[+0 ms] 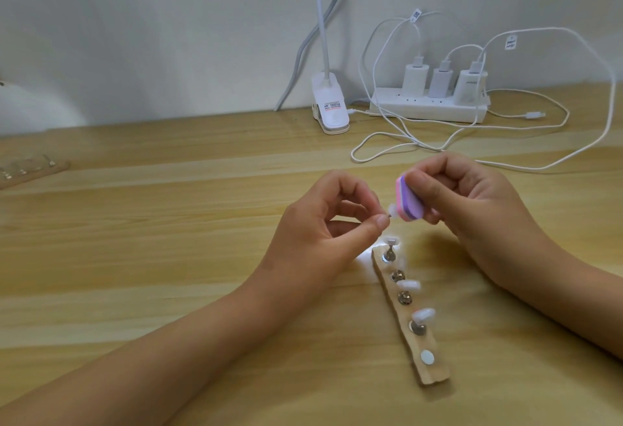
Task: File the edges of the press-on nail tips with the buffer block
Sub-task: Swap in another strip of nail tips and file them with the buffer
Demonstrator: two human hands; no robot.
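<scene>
place: I'm at a small home or office desk setup | surface: pale wooden desktop (135,223) against a plain white wall (168,21) | power: white power strip (428,111) with three USB chargers (415,77) | light: clip-on lamp (332,107) at the back edge | craft: wooden nail-tip stand (435,373) in front of me

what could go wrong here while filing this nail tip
The left hand holds the nail tip by a small pinch, so pressure from the buffer block in the right hand might flick it loose. Both hands work just above the wooden holder; a slip could knock its mounted tips.
</scene>
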